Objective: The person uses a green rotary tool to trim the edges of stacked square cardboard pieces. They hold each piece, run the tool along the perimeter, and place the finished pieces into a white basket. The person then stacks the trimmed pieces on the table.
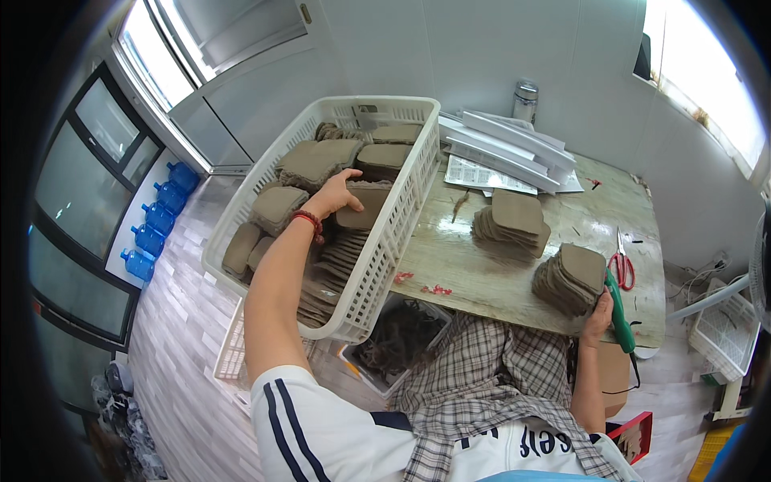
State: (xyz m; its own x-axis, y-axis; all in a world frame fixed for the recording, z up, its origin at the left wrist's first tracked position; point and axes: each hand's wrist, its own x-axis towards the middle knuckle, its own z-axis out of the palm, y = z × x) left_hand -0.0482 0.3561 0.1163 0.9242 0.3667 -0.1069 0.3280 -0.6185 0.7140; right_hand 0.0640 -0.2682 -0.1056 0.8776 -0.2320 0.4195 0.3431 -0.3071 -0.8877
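Observation:
My left hand (pixel 336 195) reaches into a white plastic basket (pixel 393 233), thumb and fingers apart, touching the brown pads (pixel 369 210) there. These are thin, rounded squares with fuzzy edges, packed in stacks. At the table's front right, my right hand (pixel 597 316) closes against the near side of a leaning stack of the same pads (pixel 580 267); part of its fingers is hidden. Just right of that hand is a green corded hand tool (pixel 619 315), touching or nearly touching it. Another pad stack (pixel 516 218) sits farther back on the table.
Red-handled scissors (pixel 623 269) lie right of the stack. White strips and sheets (pixel 506 153) and a steel flask (pixel 525 100) are at the table's (pixel 438 257) back. Below its front edge stands a bin of dark fluff (pixel 401 337). Blue water bottles (pixel 157 217) line the left wall.

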